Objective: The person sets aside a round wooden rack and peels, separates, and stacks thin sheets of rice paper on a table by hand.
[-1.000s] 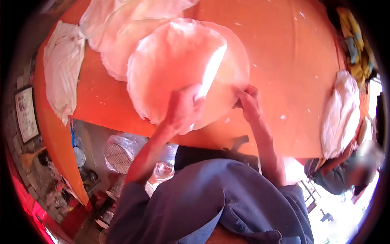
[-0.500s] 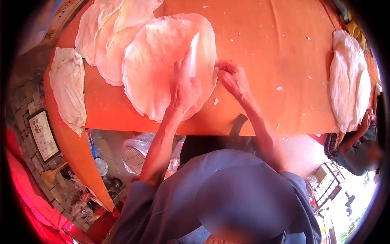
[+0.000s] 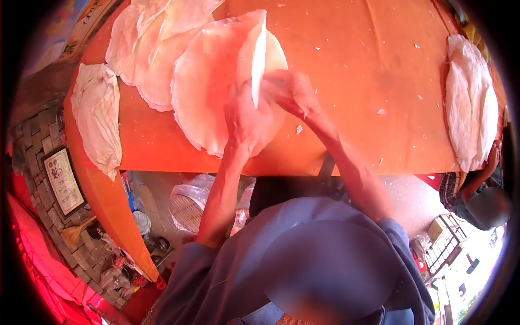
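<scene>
A thin round flatbread [image 3: 203, 89] lies on the orange table cover, and its right part stands up in a pale fold. My left hand [image 3: 246, 116] is over the flatbread, its fingers closed round the lower end of that fold. My right hand [image 3: 292, 95] is closed at the right side of the same fold, its fingertips blurred against the bread. Behind and to the left, more thin flatbread sheets [image 3: 157, 49] overlap one another and partly touch the round one.
The orange table cover [image 3: 352, 124] carries scattered crumbs. A pale folded cloth or sheet [image 3: 97, 116] lies at the left edge, and a similar pale bundle [image 3: 470, 103] at the right edge. A person [image 3: 485, 189] is at the far right. Below left stands a framed picture [image 3: 64, 181].
My right hand has moved left from the flatbread's edge onto the fold. The fold's flap now stands wider and taller. The view has shifted slightly.
</scene>
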`<state>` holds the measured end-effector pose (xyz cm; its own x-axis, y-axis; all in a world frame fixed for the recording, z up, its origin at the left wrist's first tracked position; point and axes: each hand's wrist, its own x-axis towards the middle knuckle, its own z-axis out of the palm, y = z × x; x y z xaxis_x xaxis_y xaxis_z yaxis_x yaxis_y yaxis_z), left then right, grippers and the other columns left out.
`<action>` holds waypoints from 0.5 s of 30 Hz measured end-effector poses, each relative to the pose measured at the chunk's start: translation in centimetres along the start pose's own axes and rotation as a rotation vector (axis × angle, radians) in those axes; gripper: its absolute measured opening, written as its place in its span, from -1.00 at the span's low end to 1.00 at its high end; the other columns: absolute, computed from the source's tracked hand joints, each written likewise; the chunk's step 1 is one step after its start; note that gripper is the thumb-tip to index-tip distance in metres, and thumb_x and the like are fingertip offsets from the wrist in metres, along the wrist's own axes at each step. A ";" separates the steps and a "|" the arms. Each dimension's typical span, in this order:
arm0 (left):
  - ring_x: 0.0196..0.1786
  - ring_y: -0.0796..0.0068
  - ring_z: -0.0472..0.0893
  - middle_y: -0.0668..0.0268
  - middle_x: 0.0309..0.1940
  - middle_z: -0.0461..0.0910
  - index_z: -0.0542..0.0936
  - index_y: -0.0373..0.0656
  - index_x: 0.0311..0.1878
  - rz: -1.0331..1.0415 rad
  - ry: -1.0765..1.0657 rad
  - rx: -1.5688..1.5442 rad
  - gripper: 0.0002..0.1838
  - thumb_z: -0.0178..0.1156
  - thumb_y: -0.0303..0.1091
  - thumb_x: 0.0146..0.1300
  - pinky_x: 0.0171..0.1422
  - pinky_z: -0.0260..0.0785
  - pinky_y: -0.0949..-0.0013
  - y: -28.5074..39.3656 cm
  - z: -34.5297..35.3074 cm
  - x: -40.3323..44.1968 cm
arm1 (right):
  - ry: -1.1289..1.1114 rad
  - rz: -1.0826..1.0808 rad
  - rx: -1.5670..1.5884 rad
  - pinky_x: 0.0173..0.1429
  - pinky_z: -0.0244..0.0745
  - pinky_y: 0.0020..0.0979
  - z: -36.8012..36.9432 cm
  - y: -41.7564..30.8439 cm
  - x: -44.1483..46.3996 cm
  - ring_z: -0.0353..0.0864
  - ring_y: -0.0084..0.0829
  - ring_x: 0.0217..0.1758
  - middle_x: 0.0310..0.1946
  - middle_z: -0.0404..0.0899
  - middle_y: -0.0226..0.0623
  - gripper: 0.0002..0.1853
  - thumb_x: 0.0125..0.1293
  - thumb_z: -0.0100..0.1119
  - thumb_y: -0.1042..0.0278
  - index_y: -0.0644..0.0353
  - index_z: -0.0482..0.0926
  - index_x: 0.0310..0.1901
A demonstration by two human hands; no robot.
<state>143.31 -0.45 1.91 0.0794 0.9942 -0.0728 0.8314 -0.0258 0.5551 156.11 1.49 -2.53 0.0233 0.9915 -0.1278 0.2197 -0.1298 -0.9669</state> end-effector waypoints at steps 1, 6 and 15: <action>-0.13 0.06 0.59 -0.02 -0.20 0.56 0.57 -0.23 -0.02 -0.095 -0.006 -0.164 -0.68 0.24 -0.32 0.16 -0.01 0.45 0.13 -0.5 -0.1 0.3 | 0.013 -0.112 -0.042 -0.20 0.55 -0.34 0.4 -0.1 -0.1 0.64 -0.02 -0.38 -0.49 0.59 0.10 -0.76 0.06 0.08 0.51 0.29 0.69 -0.25; -0.09 0.55 0.55 0.32 -0.11 0.58 0.62 -0.37 -0.09 -0.244 0.202 -0.964 -0.71 0.34 -0.48 0.11 -0.01 0.45 0.43 -3.7 -6.3 0.5 | -0.050 0.023 0.074 -0.16 0.56 -0.37 -3.9 -3.3 -2.3 0.69 -0.23 -0.30 -0.37 0.68 -0.01 -0.64 -0.01 0.00 0.64 0.36 0.66 -0.14; 0.22 0.21 0.46 0.02 0.23 0.43 0.45 -0.39 0.22 0.091 -0.096 -0.569 -0.51 0.05 -0.21 0.35 0.27 0.35 0.24 -6.0 -21.8 5.3 | 0.347 0.025 -0.648 -0.07 0.56 -0.47 -39.8 -11.4 -12.5 0.63 -0.53 -0.21 -0.12 0.67 -0.29 -0.65 0.23 0.01 0.51 0.31 0.58 0.05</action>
<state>126.70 7.22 16.28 0.2084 0.9759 -0.0642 0.3946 -0.0238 0.9185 192.15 -9.17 18.86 0.3198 0.9469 0.0328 0.7451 -0.2299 -0.6261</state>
